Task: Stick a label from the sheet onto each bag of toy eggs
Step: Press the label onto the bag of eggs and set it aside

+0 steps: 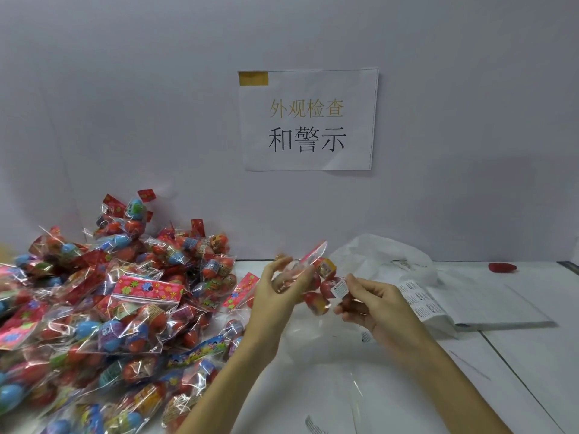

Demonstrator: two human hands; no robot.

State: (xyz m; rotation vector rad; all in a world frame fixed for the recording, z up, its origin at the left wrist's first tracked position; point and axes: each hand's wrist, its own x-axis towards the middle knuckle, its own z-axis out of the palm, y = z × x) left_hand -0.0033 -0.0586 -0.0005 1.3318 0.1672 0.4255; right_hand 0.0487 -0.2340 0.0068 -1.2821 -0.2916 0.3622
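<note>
Bag of toy eggs [313, 286]: held above table [313, 386] centre, left hand [279, 292] gripping its top, right hand [372, 305] pinching label [340, 289] against it. Label sheet [419, 300] at three o'clock. Risk: slippery film wrinkling, label likely creasing or landing crooked.

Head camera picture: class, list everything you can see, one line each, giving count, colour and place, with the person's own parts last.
Pile of bagged toy eggs: many, clear bags of red and blue eggs, left on the table.
Held bag: one, clear with red eggs, between the hands.
Label: one, white, at the right fingertips against the held bag.
Label sheet: one, white, right of the hands.
White plastic bag: one, behind the sheet.
Paper sign: one, white, on the wall.
Red object: one, far right.
Table: white.
Left hand: holds the bag.
Right hand: pinches the label.
</note>
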